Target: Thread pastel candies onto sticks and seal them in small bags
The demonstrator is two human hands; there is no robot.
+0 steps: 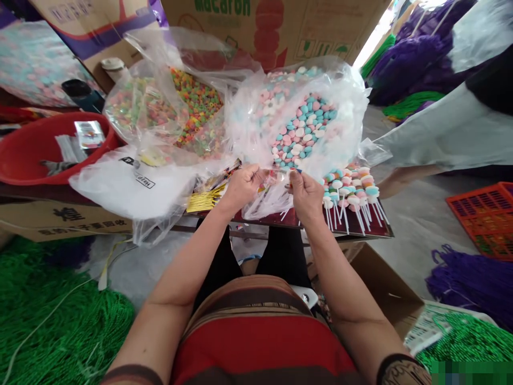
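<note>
My left hand [243,186] and my right hand [306,195] are level with each other over the front edge of the dark table [294,218]. Both are closed in a pinch on a small clear plastic bag [276,174] stretched between them; its details are blurred. Under it lies a pile of clear plastic bags [268,199]. Beside my left hand are yellow twist ties [206,198] in a bundle. To the right of my right hand, candy skewers [352,187] on white sticks lie in rows, their sticks pointing towards me.
Behind my hands stand an open bag of pink, white and blue candies [302,128] and a bag of colourful ring candies [200,107]. A red basin [24,155] is at left. Another person's leg [436,133] is at right. Green cords [60,310] cover the floor at left.
</note>
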